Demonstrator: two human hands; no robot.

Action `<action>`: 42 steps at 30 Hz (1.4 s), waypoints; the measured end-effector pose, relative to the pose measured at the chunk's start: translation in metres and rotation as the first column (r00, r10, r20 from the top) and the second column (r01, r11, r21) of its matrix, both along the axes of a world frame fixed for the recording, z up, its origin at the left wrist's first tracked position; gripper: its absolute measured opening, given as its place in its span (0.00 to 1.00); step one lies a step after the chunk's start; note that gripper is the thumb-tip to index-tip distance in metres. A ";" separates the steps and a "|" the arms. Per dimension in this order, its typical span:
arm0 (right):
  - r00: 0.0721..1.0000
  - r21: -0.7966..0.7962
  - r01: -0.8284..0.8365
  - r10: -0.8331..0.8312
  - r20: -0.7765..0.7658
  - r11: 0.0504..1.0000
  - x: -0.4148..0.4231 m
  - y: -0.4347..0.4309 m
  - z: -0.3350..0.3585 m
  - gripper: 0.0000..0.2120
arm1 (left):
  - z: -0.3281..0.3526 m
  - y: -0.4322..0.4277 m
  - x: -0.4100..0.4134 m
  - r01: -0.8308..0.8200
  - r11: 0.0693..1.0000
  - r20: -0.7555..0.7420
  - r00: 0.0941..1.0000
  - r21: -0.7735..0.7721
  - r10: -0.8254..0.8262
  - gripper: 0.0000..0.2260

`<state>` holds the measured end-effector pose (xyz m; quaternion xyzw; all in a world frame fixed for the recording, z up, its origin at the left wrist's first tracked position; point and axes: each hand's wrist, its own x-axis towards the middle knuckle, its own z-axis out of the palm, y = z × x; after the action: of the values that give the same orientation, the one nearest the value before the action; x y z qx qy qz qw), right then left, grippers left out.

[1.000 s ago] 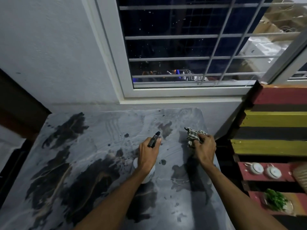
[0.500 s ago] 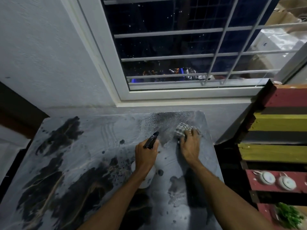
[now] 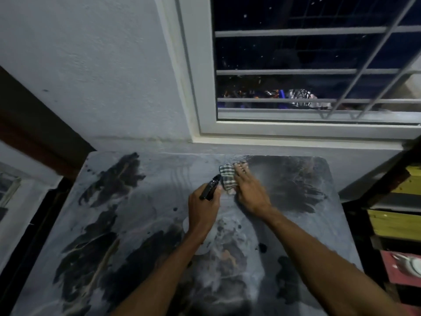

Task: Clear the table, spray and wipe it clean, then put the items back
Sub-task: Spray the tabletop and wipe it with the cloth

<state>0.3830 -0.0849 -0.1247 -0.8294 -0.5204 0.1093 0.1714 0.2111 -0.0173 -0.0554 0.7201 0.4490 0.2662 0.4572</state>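
The right hand has swept the checked grey-and-white cloth leftward along the far edge of the marbled grey-and-black table, fingers laid flat on it, so wiping is under way. The left hand stays clenched round the black-nozzled white spray bottle, its body mostly hidden; the right hand is blurred.

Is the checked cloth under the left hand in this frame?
No, the right hand presses the checked cloth onto the table, while the left hand grips the spray bottle.
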 end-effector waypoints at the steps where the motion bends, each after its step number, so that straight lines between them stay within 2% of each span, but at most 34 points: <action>1: 0.996 -0.004 0.089 -0.089 -0.003 0.996 0.015 0.002 -0.002 0.26 | 0.000 0.009 -0.006 0.001 1.000 0.006 1.000 0.006 -0.002 0.17; 3: 0.951 -0.049 0.308 -0.307 0.022 0.950 0.030 0.013 -0.002 0.28 | 0.000 0.031 -0.024 -0.020 1.000 0.030 0.999 -0.009 0.021 0.15; 4: 0.933 -0.074 0.358 -0.354 0.059 0.931 0.022 0.021 -0.003 0.30 | 0.001 0.038 -0.030 -0.026 1.000 0.044 0.999 -0.013 0.027 0.14; 5: 0.945 -0.067 0.324 -0.320 0.069 0.944 0.002 0.034 -0.002 0.31 | 0.003 0.043 -0.034 -0.031 0.999 0.050 0.998 -0.019 0.032 0.13; 6: 0.976 -0.025 0.217 -0.216 0.042 0.976 -0.029 0.051 -0.003 0.31 | 0.004 0.051 -0.040 -0.040 0.999 0.051 0.998 -0.010 0.040 0.13; 8: 0.994 0.001 -0.096 0.096 0.053 0.995 -0.081 0.074 -0.013 0.31 | 0.001 0.066 -0.051 -0.041 0.998 0.026 0.999 0.046 0.040 0.11; 9: 0.978 -0.014 -0.185 0.186 0.095 0.983 -0.086 0.078 -0.013 0.33 | -0.002 0.073 -0.056 -0.034 0.998 0.023 0.999 0.057 0.032 0.10; 10: 0.976 -0.016 -0.174 0.175 0.127 0.985 -0.074 0.078 -0.010 0.33 | -0.006 0.078 -0.059 -0.028 0.999 0.032 0.999 0.039 0.027 0.10; 12: 0.984 -0.047 0.108 -0.100 0.149 0.993 -0.029 0.069 -0.009 0.32 | -0.012 0.085 -0.063 -0.013 1.000 0.056 0.998 0.000 0.013 0.13; 14: 0.898 -0.094 0.429 -0.413 0.150 0.898 0.003 0.049 -0.009 0.32 | -0.012 0.087 -0.062 0.012 1.000 0.054 0.998 0.001 -0.012 0.15; 15: 0.886 -0.135 0.460 -0.442 0.142 0.878 -0.002 0.046 -0.009 0.32 | -0.012 0.086 -0.060 0.021 1.000 0.047 0.999 0.012 -0.022 0.15; 16: 0.906 -0.107 0.415 -0.399 0.143 0.904 -0.019 0.044 -0.011 0.30 | -0.013 0.084 -0.056 0.032 0.999 0.042 0.999 0.020 -0.033 0.15; 18: 0.974 -0.073 0.187 -0.175 0.142 0.980 -0.065 0.037 -0.015 0.27 | -0.014 0.076 -0.045 0.053 0.998 0.033 0.998 0.026 -0.054 0.13; 20: 0.983 -0.064 -0.018 0.029 0.179 0.998 -0.057 0.014 -0.011 0.29 | -0.013 0.062 -0.028 0.086 0.996 0.024 0.996 0.015 -0.086 0.13; 21: 0.983 -0.049 0.002 0.006 0.182 0.999 -0.032 0.004 -0.007 0.30 | -0.012 0.057 -0.022 0.097 0.995 0.027 0.995 0.005 -0.097 0.13; 22: 0.978 -0.059 0.149 -0.139 0.154 0.987 0.003 -0.019 -0.003 0.30 | -0.012 0.045 -0.009 0.120 0.993 0.024 0.993 -0.006 -0.120 0.13; 24: 0.866 -0.098 0.496 -0.483 0.132 0.863 0.053 -0.059 0.005 0.30 | -0.012 0.027 0.008 0.158 0.987 0.012 0.987 -0.023 -0.158 0.13; 25: 0.829 -0.113 0.554 -0.535 0.162 0.825 0.059 -0.078 0.005 0.31 | -0.012 0.015 0.019 0.183 0.982 0.012 0.983 -0.051 -0.183 0.13; 26: 0.846 -0.118 0.525 -0.502 0.181 0.843 0.054 -0.091 0.003 0.33 | -0.010 0.003 0.029 0.212 0.974 0.022 0.977 -0.080 -0.211 0.12; 28: 0.929 -0.167 0.344 -0.310 0.202 0.924 0.028 -0.116 -0.006 0.36 | -0.006 -0.023 0.052 0.251 0.961 0.030 0.968 -0.119 -0.249 0.12; 30: 0.968 -0.198 0.230 -0.201 0.152 0.953 0.033 -0.144 -0.011 0.38 | -0.006 -0.047 0.073 0.279 0.949 0.015 0.960 -0.146 -0.279 0.15; 31: 0.951 -0.179 0.301 -0.280 0.134 0.937 0.051 -0.154 -0.012 0.38 | -0.007 -0.059 0.084 0.286 0.944 0.003 0.957 -0.162 -0.290 0.17; 33: 0.833 -0.161 0.552 -0.538 0.126 0.818 0.082 -0.167 -0.013 0.37 | -0.010 -0.077 0.101 0.277 0.941 -0.058 0.954 -0.194 -0.293 0.23; 34: 0.797 -0.183 0.603 -0.592 0.118 0.776 0.091 -0.171 -0.010 0.36 | -0.010 -0.089 0.110 0.262 0.944 -0.100 0.953 -0.202 -0.286 0.25; 38: 0.888 -0.153 0.460 -0.451 0.095 0.874 0.099 -0.175 -0.006 0.36 | -0.012 -0.112 0.131 0.207 0.959 -0.162 0.957 -0.194 -0.240 0.25; 42: 0.792 -0.102 0.609 -0.608 0.049 0.786 0.143 -0.151 0.001 0.33 | -0.007 -0.107 0.139 0.220 0.969 -0.097 0.968 -0.116 -0.231 0.23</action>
<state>0.5255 -0.2357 -0.1236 -0.9618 -0.2196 0.0718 0.1471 0.3498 -0.1238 -0.0625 0.7552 0.4019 0.1486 0.4961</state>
